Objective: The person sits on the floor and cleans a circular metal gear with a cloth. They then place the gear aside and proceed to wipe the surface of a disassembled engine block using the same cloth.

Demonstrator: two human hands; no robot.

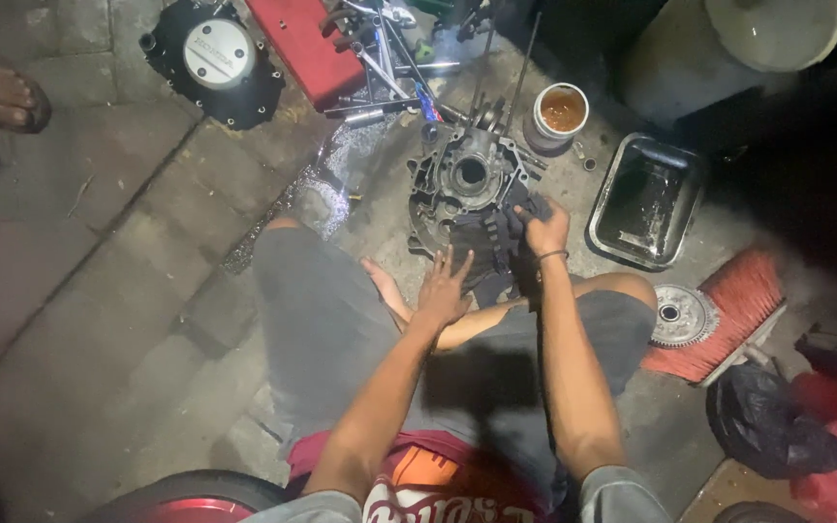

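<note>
A: Two hands are on the job. The right hand [546, 232] is closed on a dark rag [496, 254] draped over the near edge of the engine case [467, 189]; the left hand [444, 289] is spread wide, fingers flat on the rag's near side. The case sits on the paved floor [128, 291] between the person's knees.

B: What worries you?

A: Just beyond the case stands an open can of brownish liquid [562, 109]. A hard tug on the rag could, I think, rock the case and tip it. There's a wet patch [326, 189] left of the case, too, so it may slide.

B: Anything else?

A: Loose tools [385, 68] lie beyond the case, and a black tray [646, 201] sits right of it. The rag could snag on the case's edges.
</note>
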